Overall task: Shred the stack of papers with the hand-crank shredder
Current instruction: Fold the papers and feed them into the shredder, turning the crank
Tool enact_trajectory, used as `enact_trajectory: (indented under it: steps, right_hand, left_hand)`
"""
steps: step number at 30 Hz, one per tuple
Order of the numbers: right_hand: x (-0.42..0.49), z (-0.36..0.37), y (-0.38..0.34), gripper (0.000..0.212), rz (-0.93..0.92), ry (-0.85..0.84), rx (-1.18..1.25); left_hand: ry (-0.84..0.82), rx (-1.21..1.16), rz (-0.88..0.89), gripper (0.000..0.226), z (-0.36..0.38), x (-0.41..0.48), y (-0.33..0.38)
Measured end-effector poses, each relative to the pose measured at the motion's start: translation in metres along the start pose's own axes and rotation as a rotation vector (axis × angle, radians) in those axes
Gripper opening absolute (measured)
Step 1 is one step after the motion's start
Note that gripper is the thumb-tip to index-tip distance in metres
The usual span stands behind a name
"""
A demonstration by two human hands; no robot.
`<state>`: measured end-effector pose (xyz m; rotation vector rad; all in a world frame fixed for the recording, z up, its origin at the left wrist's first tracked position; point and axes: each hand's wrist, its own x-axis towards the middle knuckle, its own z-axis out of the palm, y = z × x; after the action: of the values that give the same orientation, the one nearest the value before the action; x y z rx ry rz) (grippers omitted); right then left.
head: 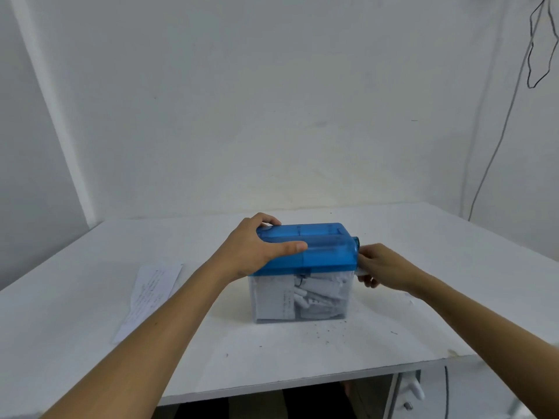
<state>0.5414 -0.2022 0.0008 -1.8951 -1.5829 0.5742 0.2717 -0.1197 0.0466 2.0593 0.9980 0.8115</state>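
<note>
One hand-crank shredder [302, 267] stands about midway between the far and near edges of the white table [302, 364], its long side facing the near edge. Its blue top [326, 246] sits on a clear bin [302, 300] packed with white paper strips and curls.

The left hand [254, 252] clamps the left end of the blue top, with the thumb lying along the front face and the fingers hooked over the back edge. The right hand [384, 269] is at the shredder's right end, just below the round blue hub [356, 241]. Its fingers are curled round a small white crank handle [361, 271], most of which is hidden by them.

A few printed papers [151, 297] lie flat toward the left edge of the surface, apart from the shredder. Dark specks [326, 334] dot the surface between the bin and the near edge. A thin cable [499, 140] hangs down the wall behind the far right corner.
</note>
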Motion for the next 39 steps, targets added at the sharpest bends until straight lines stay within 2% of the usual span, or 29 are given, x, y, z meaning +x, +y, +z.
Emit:
enact_trajectory:
  steps: [3, 5, 8, 10, 12, 14, 16, 20, 23, 25, 29, 36, 38, 39]
  right_hand:
    - [-0.025, -0.007, -0.005, 0.046, 0.009, -0.193, 0.024]
    - [-0.044, -0.018, -0.012, 0.047, -0.019, -0.312, 0.153]
    - [-0.064, -0.046, -0.026, 0.048, -0.101, -0.353, 0.331]
    - [-0.065, -0.062, -0.037, 0.046, -0.178, -0.354, 0.185]
    - [-0.06, -0.069, -0.047, 0.046, -0.209, -0.327, -0.042]
    - [-0.057, -0.074, -0.054, 0.039, -0.217, -0.303, -0.129]
    - [-0.056, -0.08, -0.057, 0.039, -0.246, -0.26, -0.06]
    - [-0.035, -0.082, -0.056, 0.045, -0.237, -0.06, 0.315]
    - [-0.002, -0.067, -0.053, 0.046, -0.136, 0.203, 0.224]
    - [0.019, -0.058, -0.047, 0.043, -0.054, 0.291, 0.1]
    - [0.04, -0.049, -0.042, 0.033, 0.006, 0.28, -0.152]
    - [0.036, -0.05, -0.093, 0.021, -0.159, 0.388, -0.124]
    - [0.033, -0.046, -0.115, 0.019, -0.227, 0.381, -0.121]
    - [0.031, -0.042, -0.126, 0.019, -0.258, 0.376, -0.139]
  left_hand:
    - [-0.001, 0.015, -0.006, 0.086, 0.0, 0.0, 0.0]
    - [-0.007, 0.022, -0.01, 0.087, 0.0, 0.001, 0.0]
    - [-0.019, 0.015, -0.015, 0.087, -0.001, 0.001, 0.0]
    - [-0.029, 0.02, -0.021, 0.087, -0.001, 0.001, -0.001]
    - [-0.03, 0.039, -0.028, 0.087, -0.002, 0.001, -0.001]
    - [-0.028, 0.042, -0.034, 0.087, -0.001, 0.0, 0.001]
    - [-0.027, 0.042, -0.036, 0.088, -0.001, 0.0, 0.003]
    - [-0.081, 0.072, -0.046, 0.091, -0.003, 0.002, 0.005]
    - [-0.078, 0.074, -0.053, 0.09, -0.003, 0.0, 0.006]
    - [-0.075, 0.061, -0.057, 0.09, -0.002, -0.001, 0.008]
    - [-0.054, 0.041, -0.061, 0.089, -0.001, -0.004, 0.012]
    - [-0.046, 0.025, -0.085, 0.093, -0.002, -0.011, 0.016]
    - [-0.025, -0.09, -0.106, 0.084, -0.008, -0.012, 0.015]
    - [0.018, -0.17, -0.099, 0.071, -0.012, -0.011, 0.011]
